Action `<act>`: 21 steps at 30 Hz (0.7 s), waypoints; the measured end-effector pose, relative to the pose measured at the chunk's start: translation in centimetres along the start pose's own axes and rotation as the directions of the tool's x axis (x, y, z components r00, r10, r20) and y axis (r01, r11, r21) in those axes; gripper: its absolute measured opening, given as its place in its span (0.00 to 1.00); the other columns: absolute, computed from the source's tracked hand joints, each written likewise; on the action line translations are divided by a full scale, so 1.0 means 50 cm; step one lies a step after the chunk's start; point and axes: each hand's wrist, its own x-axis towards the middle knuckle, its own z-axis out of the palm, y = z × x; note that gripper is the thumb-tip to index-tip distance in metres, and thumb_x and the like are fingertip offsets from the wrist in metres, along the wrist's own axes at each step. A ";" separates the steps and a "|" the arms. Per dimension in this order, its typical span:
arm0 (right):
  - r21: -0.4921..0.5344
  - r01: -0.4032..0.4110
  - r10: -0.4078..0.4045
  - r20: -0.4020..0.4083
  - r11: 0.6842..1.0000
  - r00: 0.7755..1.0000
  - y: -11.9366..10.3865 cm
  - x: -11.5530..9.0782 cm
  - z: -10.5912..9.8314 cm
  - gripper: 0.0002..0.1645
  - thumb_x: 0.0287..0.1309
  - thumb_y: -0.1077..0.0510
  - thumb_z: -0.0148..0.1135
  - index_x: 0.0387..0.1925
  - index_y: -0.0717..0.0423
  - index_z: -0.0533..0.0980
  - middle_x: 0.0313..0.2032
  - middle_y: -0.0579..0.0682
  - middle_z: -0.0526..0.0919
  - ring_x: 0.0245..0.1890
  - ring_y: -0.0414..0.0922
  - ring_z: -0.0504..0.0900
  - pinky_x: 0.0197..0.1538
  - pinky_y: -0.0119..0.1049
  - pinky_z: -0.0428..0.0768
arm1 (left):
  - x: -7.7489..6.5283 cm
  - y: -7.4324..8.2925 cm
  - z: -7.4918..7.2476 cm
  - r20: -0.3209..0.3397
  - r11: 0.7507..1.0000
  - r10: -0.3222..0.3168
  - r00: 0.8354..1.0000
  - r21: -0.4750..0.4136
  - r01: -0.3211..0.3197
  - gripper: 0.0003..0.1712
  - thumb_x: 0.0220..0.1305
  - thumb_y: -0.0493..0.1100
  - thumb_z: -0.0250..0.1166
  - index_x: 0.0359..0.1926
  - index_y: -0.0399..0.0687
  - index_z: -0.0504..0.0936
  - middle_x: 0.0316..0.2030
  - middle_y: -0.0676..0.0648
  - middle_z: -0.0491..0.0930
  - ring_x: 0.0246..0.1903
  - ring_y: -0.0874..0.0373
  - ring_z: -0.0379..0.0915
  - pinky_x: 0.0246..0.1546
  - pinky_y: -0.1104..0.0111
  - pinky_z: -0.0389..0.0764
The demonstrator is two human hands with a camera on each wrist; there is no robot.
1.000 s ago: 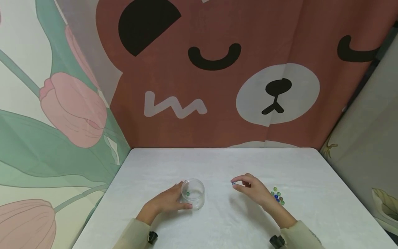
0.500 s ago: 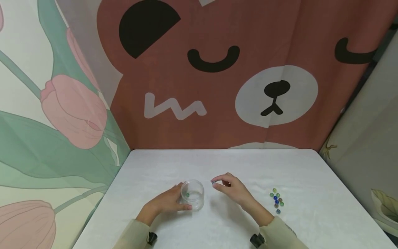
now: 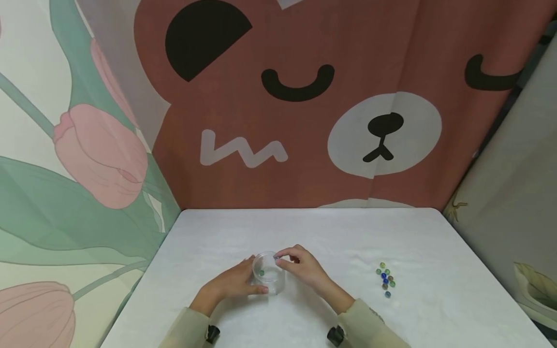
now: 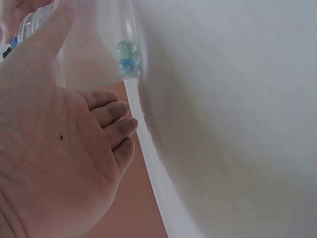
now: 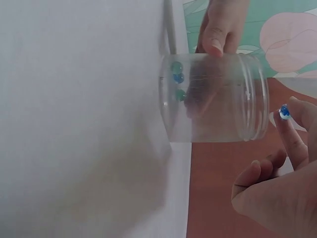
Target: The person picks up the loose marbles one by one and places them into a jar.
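Note:
A clear plastic jar [image 3: 276,286] stands upright on the white table, with a few green and blue marbles [image 5: 179,78] at its bottom. My left hand [image 3: 235,280] holds the jar from its left side, thumb on the near wall and fingers round the back. Between thumb and index finger my right hand [image 3: 306,268] pinches a clear-and-blue marble [image 5: 284,112]. In the head view this marble overlaps the jar's open mouth; the right wrist view shows it just beyond the threaded rim. The other fingers of the right hand are curled.
On the right of the table lies a loose cluster of several green, blue and brown marbles [image 3: 385,278]. The white tabletop [image 3: 209,232] ends at a brown bear-print curtain [image 3: 243,188]; a tulip-print curtain [image 3: 104,159] borders the left.
My right hand has moved left with the pinched marble, from above the table's middle to the jar's mouth. The left hand and the jar have stayed in place.

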 end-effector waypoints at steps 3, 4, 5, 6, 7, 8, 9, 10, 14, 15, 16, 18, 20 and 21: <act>-0.021 0.003 -0.002 0.013 1.000 1.000 0.006 0.008 0.011 0.11 0.62 0.49 0.71 0.44 0.46 0.87 0.32 0.45 0.72 0.35 0.42 0.66 0.36 0.34 0.67 | 0.000 0.000 -0.003 0.003 1.000 -0.001 1.000 -0.007 0.001 0.62 0.58 0.75 0.65 0.80 0.47 0.52 0.78 0.33 0.49 0.76 0.36 0.47 0.71 0.39 0.58; -0.025 0.001 -0.001 0.019 1.000 1.000 0.008 0.011 0.014 0.11 0.62 0.49 0.71 0.44 0.46 0.87 0.32 0.45 0.72 0.35 0.42 0.66 0.36 0.34 0.67 | 0.000 0.000 -0.003 0.002 1.000 -0.002 1.000 -0.008 0.002 0.62 0.58 0.75 0.65 0.80 0.47 0.52 0.78 0.33 0.49 0.76 0.36 0.47 0.71 0.39 0.58; -0.029 0.001 0.000 0.023 1.000 1.000 0.009 0.013 0.017 0.11 0.62 0.49 0.71 0.44 0.46 0.87 0.32 0.45 0.72 0.35 0.42 0.66 0.36 0.34 0.67 | 0.001 0.000 -0.003 0.003 1.000 -0.004 1.000 -0.009 0.004 0.62 0.58 0.75 0.65 0.80 0.47 0.52 0.78 0.33 0.49 0.77 0.36 0.47 0.71 0.38 0.58; -0.032 -0.002 0.003 0.027 0.999 1.000 0.011 0.015 0.020 0.11 0.62 0.48 0.71 0.44 0.46 0.87 0.32 0.45 0.71 0.35 0.42 0.66 0.36 0.34 0.67 | 0.001 -0.001 -0.004 0.002 1.000 -0.004 1.000 -0.010 0.004 0.62 0.58 0.75 0.65 0.80 0.47 0.52 0.78 0.33 0.49 0.77 0.36 0.47 0.71 0.38 0.58; -0.035 -0.002 0.003 0.030 0.999 1.000 0.013 0.017 0.022 0.11 0.62 0.48 0.70 0.44 0.46 0.87 0.32 0.46 0.71 0.34 0.42 0.66 0.36 0.34 0.66 | 0.002 -0.002 -0.003 0.004 1.000 -0.006 1.000 -0.011 0.006 0.62 0.58 0.75 0.65 0.81 0.48 0.52 0.78 0.33 0.48 0.77 0.36 0.46 0.71 0.39 0.57; -0.040 0.002 0.000 0.033 0.999 0.999 0.014 0.018 0.024 0.12 0.62 0.48 0.70 0.44 0.46 0.87 0.32 0.46 0.71 0.34 0.42 0.66 0.36 0.34 0.66 | 0.003 -0.004 -0.003 0.005 1.000 -0.005 1.000 -0.012 0.006 0.61 0.58 0.75 0.65 0.81 0.49 0.52 0.78 0.33 0.48 0.77 0.36 0.46 0.71 0.38 0.57; -0.041 0.006 -0.005 0.036 0.999 0.999 0.014 0.018 0.026 0.12 0.62 0.49 0.71 0.44 0.47 0.87 0.32 0.47 0.71 0.34 0.42 0.65 0.36 0.34 0.65 | 0.003 -0.005 -0.003 0.006 1.000 -0.007 1.000 -0.012 0.007 0.61 0.58 0.75 0.65 0.81 0.50 0.52 0.78 0.34 0.48 0.77 0.37 0.45 0.71 0.38 0.57; -0.043 0.007 -0.005 0.038 0.999 0.999 0.015 0.018 0.027 0.12 0.61 0.49 0.71 0.44 0.47 0.87 0.32 0.47 0.71 0.34 0.42 0.65 0.35 0.34 0.65 | 0.004 -0.006 -0.002 0.006 1.000 -0.004 1.000 -0.015 0.004 0.61 0.58 0.75 0.65 0.81 0.50 0.52 0.78 0.33 0.48 0.77 0.37 0.45 0.71 0.38 0.57; -0.059 0.014 -0.011 0.047 0.998 0.999 0.021 0.019 0.033 0.11 0.62 0.49 0.70 0.43 0.48 0.87 0.32 0.49 0.71 0.33 0.42 0.65 0.34 0.34 0.65 | 0.006 -0.006 -0.002 0.007 1.000 0.007 1.000 -0.017 -0.007 0.61 0.58 0.74 0.65 0.81 0.49 0.52 0.78 0.34 0.48 0.77 0.36 0.45 0.72 0.39 0.56; -0.061 0.013 -0.010 0.049 0.998 0.999 0.022 0.019 0.034 0.12 0.62 0.49 0.70 0.43 0.48 0.87 0.32 0.49 0.71 0.33 0.42 0.65 0.34 0.34 0.65 | 0.006 -0.006 -0.002 0.007 1.000 0.012 1.000 -0.019 -0.012 0.61 0.58 0.74 0.66 0.80 0.48 0.52 0.78 0.33 0.48 0.77 0.36 0.45 0.71 0.38 0.57; -0.066 0.011 -0.008 0.050 0.998 0.999 0.024 0.019 0.036 0.12 0.62 0.49 0.70 0.44 0.48 0.87 0.31 0.48 0.71 0.33 0.42 0.65 0.34 0.34 0.65 | 0.006 -0.006 -0.001 0.009 1.000 0.011 1.000 -0.021 -0.010 0.61 0.58 0.73 0.66 0.80 0.48 0.52 0.78 0.33 0.48 0.77 0.36 0.45 0.71 0.38 0.56; -0.070 0.008 -0.004 0.052 0.997 0.999 0.025 0.019 0.039 0.12 0.62 0.48 0.70 0.44 0.47 0.87 0.31 0.47 0.71 0.33 0.42 0.66 0.34 0.34 0.65 | 0.007 -0.005 -0.001 0.013 1.000 0.004 1.000 -0.022 -0.004 0.61 0.58 0.73 0.66 0.80 0.48 0.52 0.78 0.34 0.48 0.77 0.36 0.45 0.71 0.38 0.57; -0.072 0.005 -0.001 0.049 0.997 0.999 0.027 0.018 0.041 0.13 0.62 0.48 0.70 0.44 0.47 0.87 0.31 0.45 0.70 0.33 0.41 0.66 0.34 0.33 0.65 | 0.007 -0.005 0.000 0.016 1.000 -0.001 1.000 -0.021 0.001 0.62 0.58 0.74 0.66 0.80 0.47 0.52 0.78 0.34 0.48 0.77 0.36 0.46 0.71 0.38 0.57; -0.071 0.006 -0.002 0.047 0.997 0.999 0.027 0.018 0.041 0.12 0.62 0.48 0.70 0.44 0.47 0.87 0.30 0.45 0.69 0.33 0.41 0.66 0.34 0.33 0.66 | 0.007 -0.005 0.000 0.017 1.000 -0.003 1.000 -0.022 0.003 0.62 0.58 0.74 0.66 0.80 0.46 0.52 0.78 0.34 0.48 0.77 0.36 0.46 0.71 0.38 0.58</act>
